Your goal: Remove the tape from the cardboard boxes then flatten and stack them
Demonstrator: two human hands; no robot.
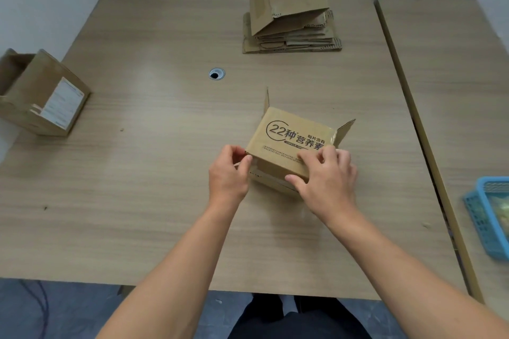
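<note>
A small printed cardboard box [292, 136] lies on its side in the middle of the wooden table [165, 146], its far flaps standing open. My left hand [230, 175] pinches the box's near left corner between thumb and fingers. My right hand [326, 179] grips the near right edge, fingers curled over the top face and thumb on the front. A stack of flattened boxes [292, 27] sits at the far side, its top piece partly sprung up.
An open cardboard box with a white label [44, 93] stands at the table's left edge. A cable hole [216, 74] is in the tabletop. A blue plastic basket [490, 217] sits on the adjoining table at the right.
</note>
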